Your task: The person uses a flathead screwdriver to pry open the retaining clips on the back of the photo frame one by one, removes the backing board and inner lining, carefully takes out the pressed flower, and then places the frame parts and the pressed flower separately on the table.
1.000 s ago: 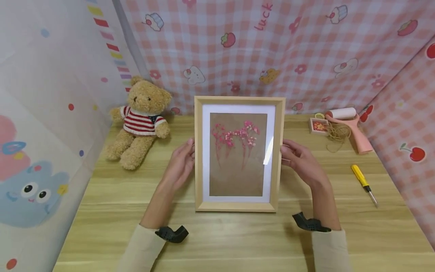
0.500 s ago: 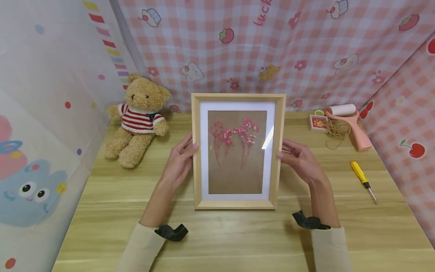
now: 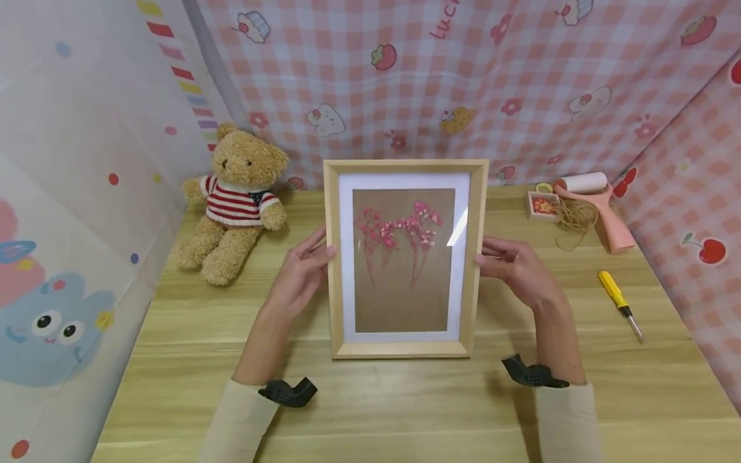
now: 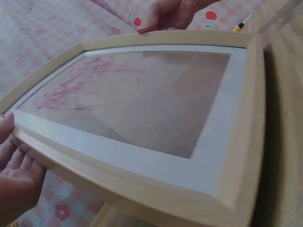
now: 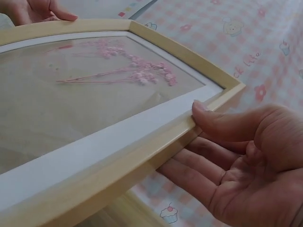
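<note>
A light wooden picture frame (image 3: pixel 401 350) with a white mat stands tilted back at the middle of the table, its front towards me. Behind its clear pane are pink dried flowers (image 3: pixel 399 231) on a brown backing. On the left edge, my left hand (image 3: pixel 298 276) grips the frame, thumb on the front and fingers behind. My right hand (image 3: pixel 521 273) holds the opposite edge the same way. The right wrist view shows that thumb (image 5: pixel 222 120) on the wooden border and the fingers under it. From the head, the fingertips behind the frame are hidden.
A teddy bear (image 3: pixel 234 206) in a striped sweater sits at the back left. At the back right lie a small box (image 3: pixel 543 206), twine (image 3: pixel 576 222), a white roll (image 3: pixel 585 182) and a pink tool (image 3: pixel 610 222). A yellow-handled screwdriver (image 3: pixel 618 301) rests on the right.
Both thumbs have come onto the front of the frame from its sides. The frame's top looks slightly larger and nearer; the view has shifted a little.
</note>
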Available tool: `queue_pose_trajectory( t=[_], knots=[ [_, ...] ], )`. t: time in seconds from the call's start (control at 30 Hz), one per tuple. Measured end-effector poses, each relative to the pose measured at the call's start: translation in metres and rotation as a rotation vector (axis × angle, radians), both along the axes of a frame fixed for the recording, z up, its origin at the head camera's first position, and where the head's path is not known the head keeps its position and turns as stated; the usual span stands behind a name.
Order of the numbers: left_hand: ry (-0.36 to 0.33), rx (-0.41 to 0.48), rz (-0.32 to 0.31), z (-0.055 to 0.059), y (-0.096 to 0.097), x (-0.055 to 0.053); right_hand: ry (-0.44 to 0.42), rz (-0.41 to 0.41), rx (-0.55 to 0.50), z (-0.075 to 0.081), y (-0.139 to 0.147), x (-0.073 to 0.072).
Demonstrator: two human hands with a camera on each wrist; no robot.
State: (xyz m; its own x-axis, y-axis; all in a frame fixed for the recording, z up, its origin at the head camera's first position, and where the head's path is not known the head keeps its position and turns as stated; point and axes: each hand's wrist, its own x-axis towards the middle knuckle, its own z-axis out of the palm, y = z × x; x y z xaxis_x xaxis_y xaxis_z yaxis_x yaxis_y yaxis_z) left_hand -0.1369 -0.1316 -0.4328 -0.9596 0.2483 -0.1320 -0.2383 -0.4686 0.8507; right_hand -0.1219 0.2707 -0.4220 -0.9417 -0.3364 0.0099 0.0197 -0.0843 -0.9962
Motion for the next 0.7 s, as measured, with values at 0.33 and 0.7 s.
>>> queue_pose_trajectory(
  t=[0.33, 0.7],
  knots=[
    [-0.012, -0.038, 0.016, 0.011, -0.009, 0.003, -0.019, -0.017, 0.198, 0.019, 0.001, 0.000],
    [0.440, -0.075, 0.147, 0.026, -0.011, 0.007, 0.378, -0.177, 0.355, 0.035, -0.006, 0.007]
  ],
)
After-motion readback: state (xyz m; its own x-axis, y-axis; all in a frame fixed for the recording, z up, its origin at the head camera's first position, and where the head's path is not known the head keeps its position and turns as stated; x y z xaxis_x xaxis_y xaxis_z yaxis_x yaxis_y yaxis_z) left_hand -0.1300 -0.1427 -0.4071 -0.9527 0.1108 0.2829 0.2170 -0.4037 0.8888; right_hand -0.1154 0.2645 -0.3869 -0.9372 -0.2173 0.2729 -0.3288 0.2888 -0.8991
